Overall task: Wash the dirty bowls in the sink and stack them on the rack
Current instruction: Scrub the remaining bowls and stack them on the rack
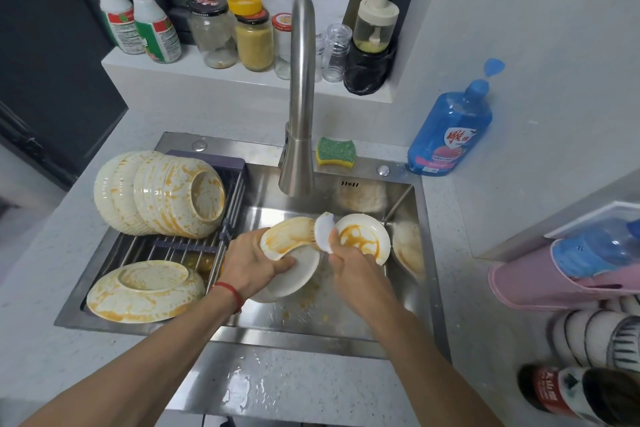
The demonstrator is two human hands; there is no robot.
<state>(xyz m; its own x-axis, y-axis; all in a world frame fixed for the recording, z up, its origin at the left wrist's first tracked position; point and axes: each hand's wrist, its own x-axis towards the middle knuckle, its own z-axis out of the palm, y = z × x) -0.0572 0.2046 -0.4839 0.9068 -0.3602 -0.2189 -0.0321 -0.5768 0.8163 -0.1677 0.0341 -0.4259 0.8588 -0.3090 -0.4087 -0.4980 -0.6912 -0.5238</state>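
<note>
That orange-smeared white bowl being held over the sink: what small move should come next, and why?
Probably sweep the white brush in the right hand across the orange-smeared white bowl that the left hand grips: its inside is streaked with sauce and the bristles already touch it.

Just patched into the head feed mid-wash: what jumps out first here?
Centre frame, over the sink, the left hand grips an orange-smeared bowl while the right hand holds a white brush against it. On the rack at left, a stack of orange-stained bowls lies tipped on its side. A blue soap bottle stands on the counter behind the sink, to the right.
</note>
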